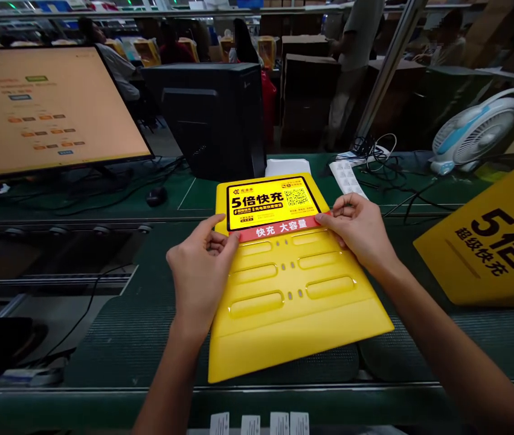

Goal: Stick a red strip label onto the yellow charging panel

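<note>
A yellow moulded plastic panel lies on the green conveyor belt, with several oblong raised slots across it. Near its far end sits a yellow-and-black printed label with a QR code. Below that runs a red label strip. My left hand pinches the strip's left end between thumb and fingers. My right hand grips its right end the same way. A second yellow panel with large black characters leans at the right, out of reach of both hands.
Beyond the belt, a green bench holds a lit monitor, a black computer tower, a mouse, tangled black cables, a white label sheet and a white-and-blue fan. A person stands further back among brown cartons.
</note>
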